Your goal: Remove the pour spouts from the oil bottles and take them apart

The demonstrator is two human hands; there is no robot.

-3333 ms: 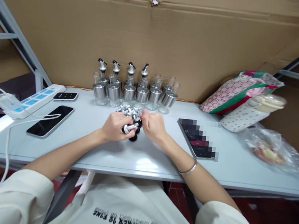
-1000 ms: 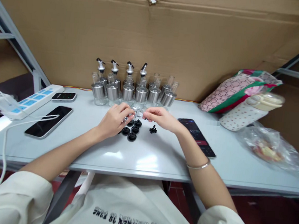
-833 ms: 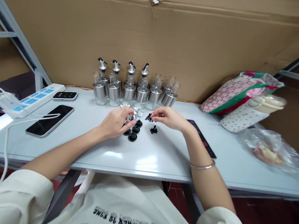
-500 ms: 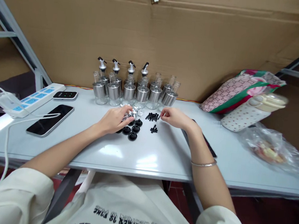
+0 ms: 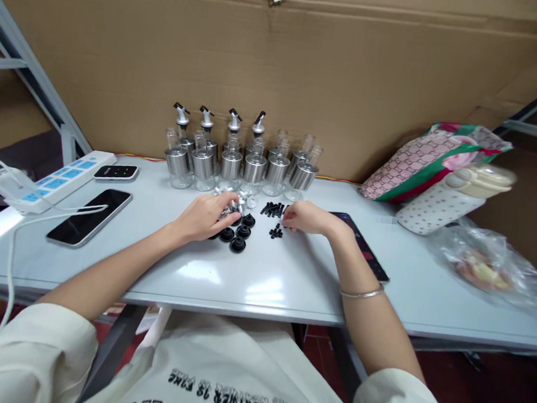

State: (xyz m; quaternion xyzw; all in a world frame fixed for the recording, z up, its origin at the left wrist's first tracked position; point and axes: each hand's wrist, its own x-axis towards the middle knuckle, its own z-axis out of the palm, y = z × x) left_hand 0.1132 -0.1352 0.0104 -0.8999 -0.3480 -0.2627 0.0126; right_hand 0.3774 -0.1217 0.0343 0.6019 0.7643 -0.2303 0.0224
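Note:
My left hand [image 5: 207, 214] rests over a pile of small silvery parts [image 5: 251, 201], thumb and forefinger apart, with silvery pieces showing between and beyond them. Several round black stoppers [image 5: 238, 244] lie just below it, some partly hidden. To the right, my right hand [image 5: 302, 217] is lowered between a row of thin black sticks [image 5: 273, 209] and a small cluster of black caps [image 5: 275, 232]. Its fingertips are bent together in a pinch; what they hold, if anything, is too small to make out.
Behind the parts stand glass bottles with steel sleeves [image 5: 254, 170], several at the back topped with pourers [image 5: 258, 122]. On the left are a power strip [image 5: 64, 182] and a phone [image 5: 90, 217]. Another phone [image 5: 363, 249], a spotted flask [image 5: 441, 208] and a plastic bag [image 5: 494, 267] lie right.
My right hand has moved slightly left and down, from beside the black sticks towards the black caps. The left hand stays over the silvery pile.

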